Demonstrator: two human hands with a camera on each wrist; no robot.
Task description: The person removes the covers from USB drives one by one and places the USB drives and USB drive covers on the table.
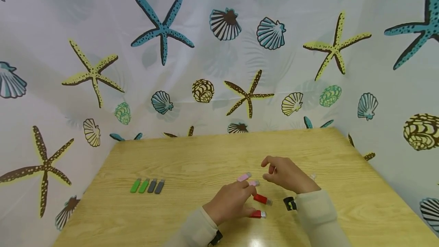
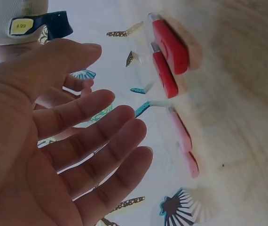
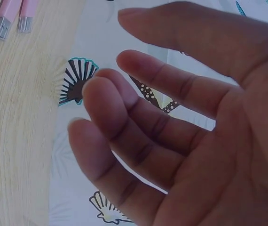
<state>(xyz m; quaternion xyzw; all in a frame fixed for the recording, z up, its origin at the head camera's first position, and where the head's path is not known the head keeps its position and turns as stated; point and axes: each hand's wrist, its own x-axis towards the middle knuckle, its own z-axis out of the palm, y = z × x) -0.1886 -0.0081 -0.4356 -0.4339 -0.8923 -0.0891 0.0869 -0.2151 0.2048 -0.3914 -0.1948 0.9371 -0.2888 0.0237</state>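
Note:
Two red USB sticks lie one in front of the other on the wooden table, the farther red stick (image 1: pixel 260 199) slightly angled and the nearer red stick (image 1: pixel 256 214) partly behind my left thumb. My left hand (image 1: pixel 234 200) hovers just left of them, its fingers spread and relaxed in the left wrist view, with nothing in the palm. Beyond it are two pink USB sticks (image 1: pixel 244 177), the nearer pink stick (image 1: pixel 254 183) close to my left fingertips. To their right my right hand (image 1: pixel 286 172) is raised, fingers loosely bent and holding nothing in the right wrist view.
On the left of the table (image 1: pixel 192 155), two green USB sticks (image 1: pixel 135 185) and two dark grey USB sticks (image 1: pixel 159 186) stand in a row. A small clear item (image 1: pixel 313 176) shows behind my right wrist. A shell-and-starfish patterned curtain (image 1: pixel 205 60) encloses the back and sides.

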